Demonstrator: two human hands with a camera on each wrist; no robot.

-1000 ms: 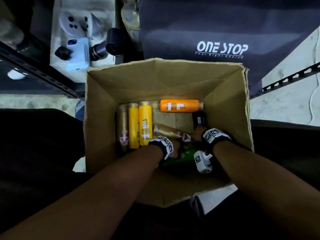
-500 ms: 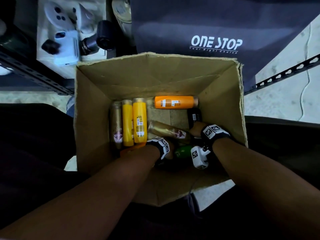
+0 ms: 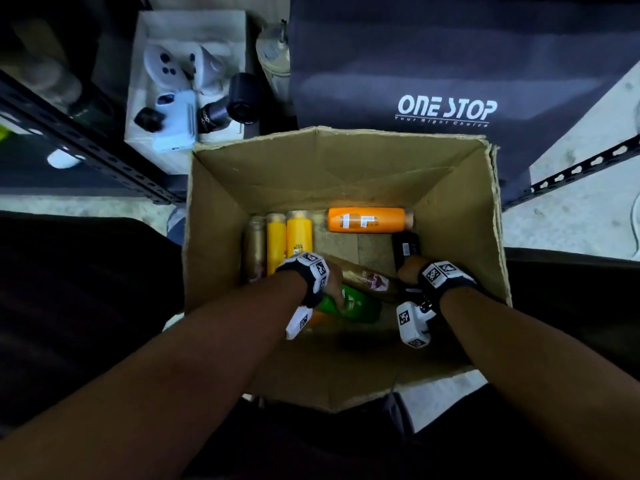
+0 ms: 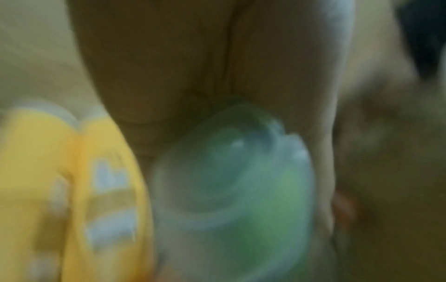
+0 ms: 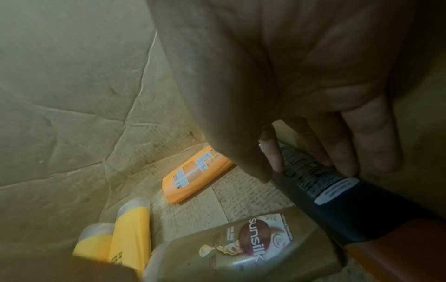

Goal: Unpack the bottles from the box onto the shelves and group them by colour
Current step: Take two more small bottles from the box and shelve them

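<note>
A dark fabric bag printed "ONE STOP" stands behind everything, up against the far side of the open cardboard box that sits between the person's knees. To the left of the bag a white tray holds a pale game controller, a white block-shaped gadget and a couple of black cylinders; black perforated shelf rails cross the corners on either side.

Down in the box the bottles all lie flat. An orange bottle runs crosswise along the far wall. On the left a gold bottle and two yellow bottles lie side by side, lengthwise. A brown "sunsilk" bottle lies slantwise in the middle. Nearest the person is a green bottle, with something orange under it that I can't make out. A black bottle lies along the right wall.

Both arms reach in. The left hand grips the cap end of the green bottle, fingers wrapped round it; its wrist view is badly blurred but shows the translucent cap against the palm. The right hand has thumb and fingers curled round the black bottle, the fingertips pressing on its label.
</note>
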